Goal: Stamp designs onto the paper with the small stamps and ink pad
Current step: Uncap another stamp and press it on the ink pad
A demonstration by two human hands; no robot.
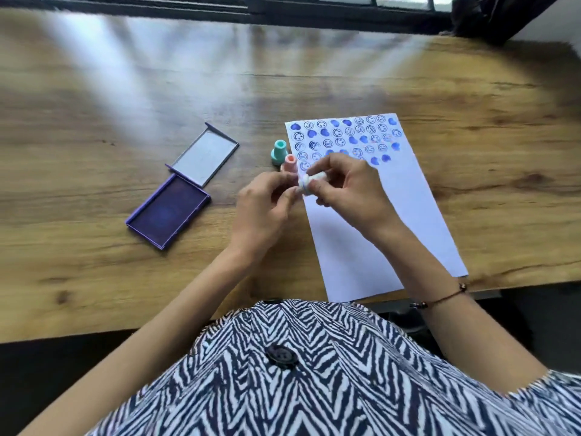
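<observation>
A white sheet of paper (393, 221) lies on the wooden table, its upper part covered with rows of blue smiley and heart prints. Both hands meet over the paper's left edge around a small white stamp (309, 181). My right hand (349, 190) grips its body, and my left hand (267, 206) pinches its lower end. A teal stamp (279, 152) and a pink stamp (289, 163) stand upright just left of the paper. The open purple ink pad (169, 209) lies further left, its lid (204, 155) folded back behind it.
The table's near edge (125, 328) runs just in front of my body. A dark window frame (283, 14) borders the far side. A thin bracelet (446, 298) is on my right wrist.
</observation>
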